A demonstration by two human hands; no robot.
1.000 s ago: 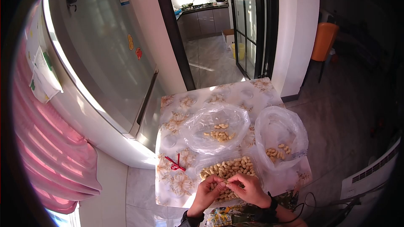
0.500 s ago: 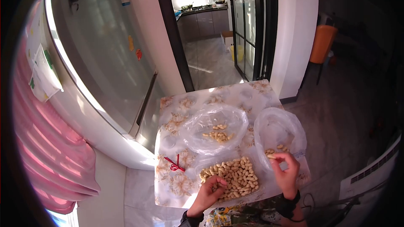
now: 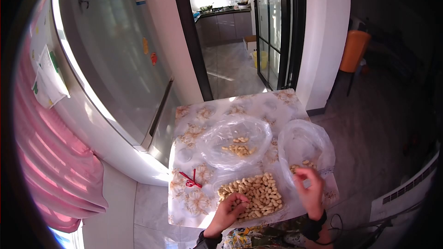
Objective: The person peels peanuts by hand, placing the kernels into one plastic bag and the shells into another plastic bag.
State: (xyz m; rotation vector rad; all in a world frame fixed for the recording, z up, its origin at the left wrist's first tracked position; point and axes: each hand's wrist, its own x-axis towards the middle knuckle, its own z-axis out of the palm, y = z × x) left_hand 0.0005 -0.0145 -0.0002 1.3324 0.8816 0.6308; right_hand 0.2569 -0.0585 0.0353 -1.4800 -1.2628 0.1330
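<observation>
A clear plastic box of unshelled peanuts (image 3: 260, 193) sits at the table's front edge. My left hand (image 3: 230, 210) is over its left side, fingers curled in and thumb against them; whatever they hold is hidden. To the right, my right hand (image 3: 311, 189) hovers at the near rim of a clear plastic bag (image 3: 323, 140), thumb and forefinger slightly apart, with no peanut visible between them. A few peanuts (image 3: 306, 163) lie inside that bag. Behind the box, another opened clear bag (image 3: 210, 140) holds a small heap of peanuts (image 3: 240, 150).
A red ribbon or tie (image 3: 190, 179) lies at the left on the flowered tablecloth (image 3: 196, 203). A fridge (image 3: 115, 64) stands left of the table, beside a pink curtain (image 3: 60, 157). Beyond the table is a doorway to a kitchen; an orange chair (image 3: 355, 50) stands farther right.
The peanut at my right fingertips is no longer seen there, and those fingers have loosened over the right bag. My left hand stays nearly still over the box.
</observation>
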